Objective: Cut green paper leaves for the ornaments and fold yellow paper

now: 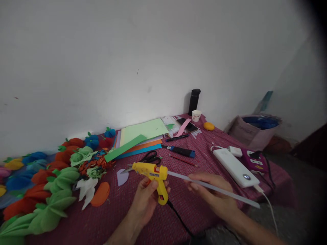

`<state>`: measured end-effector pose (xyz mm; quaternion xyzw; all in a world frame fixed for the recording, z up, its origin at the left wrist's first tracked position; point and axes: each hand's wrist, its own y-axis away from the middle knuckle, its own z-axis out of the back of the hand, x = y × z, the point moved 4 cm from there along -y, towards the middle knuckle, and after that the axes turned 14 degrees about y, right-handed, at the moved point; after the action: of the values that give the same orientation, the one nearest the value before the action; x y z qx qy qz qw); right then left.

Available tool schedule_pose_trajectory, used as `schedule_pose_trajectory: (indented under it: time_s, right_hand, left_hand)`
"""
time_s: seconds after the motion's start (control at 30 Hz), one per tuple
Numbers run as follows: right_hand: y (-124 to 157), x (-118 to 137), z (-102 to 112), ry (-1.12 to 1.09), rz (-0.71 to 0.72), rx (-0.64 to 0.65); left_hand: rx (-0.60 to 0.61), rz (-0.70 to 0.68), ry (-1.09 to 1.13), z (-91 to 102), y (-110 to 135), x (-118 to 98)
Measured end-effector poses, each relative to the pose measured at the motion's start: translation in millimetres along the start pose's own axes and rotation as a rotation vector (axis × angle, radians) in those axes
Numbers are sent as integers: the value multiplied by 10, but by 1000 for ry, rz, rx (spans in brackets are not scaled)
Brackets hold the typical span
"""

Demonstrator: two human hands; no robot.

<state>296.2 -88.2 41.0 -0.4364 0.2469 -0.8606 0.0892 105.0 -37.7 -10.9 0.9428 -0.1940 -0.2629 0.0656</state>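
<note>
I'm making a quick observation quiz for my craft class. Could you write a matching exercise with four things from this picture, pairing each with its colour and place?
1. Glue gun
2. Glue stick
3. Pencil
4. Bottle

A. Whitish, held in the right hand
B. Black, standing near the wall
C. Yellow, held in the left hand
D. Red, lying on the tablecloth

Pairs: 1-C, 2-A, 3-D, 4-B

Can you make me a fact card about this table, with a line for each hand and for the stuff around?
Left hand: holds a yellow glue gun
Right hand: holds a long whitish stick
Stick's front end: at the gun's back
Paper: pale green sheet on a stack
By the wall: black bottle, white cup
Right side: white power bank, purple power strip
Left side: puffy green shapes
</note>
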Motion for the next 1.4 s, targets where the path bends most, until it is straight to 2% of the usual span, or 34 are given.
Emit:
schedule_pose_trajectory:
  time_s: [0.13, 0.27, 0.37, 0.53, 0.83, 0.97, 1.13, 1.27, 1.4]
  right_hand:
    - [7, -6, -15, -107, 5, 8]
    - [-52, 83, 33, -134, 192, 22]
    - [-99, 152, 90, -151, 342, 83]
    - [-125, 177, 154, -138, 410, 133]
    - [-125, 170, 155, -130, 313, 135]
    - [-81, 186, 145, -94, 256, 40]
    - [18, 144, 92, -18, 112, -124]
    - [61, 166, 52, -5, 64, -177]
    - [60, 183, 3, -61, -14, -175]
  left_hand:
    - [45, 21, 10, 4, 5, 17]
    - [104, 42, 16, -14, 29, 28]
    - [168, 54, 25, -50, 37, 28]
    - [228, 65, 18, -82, 40, 32]
    - [207, 39, -26, -83, 68, 45]
    - [177, 24, -30, -84, 60, 33]
    - [151, 3, -35, -51, 50, 36]
    - [96, -3, -41, -23, 67, 45]
    - [97, -12, -41, -54, 75, 33]
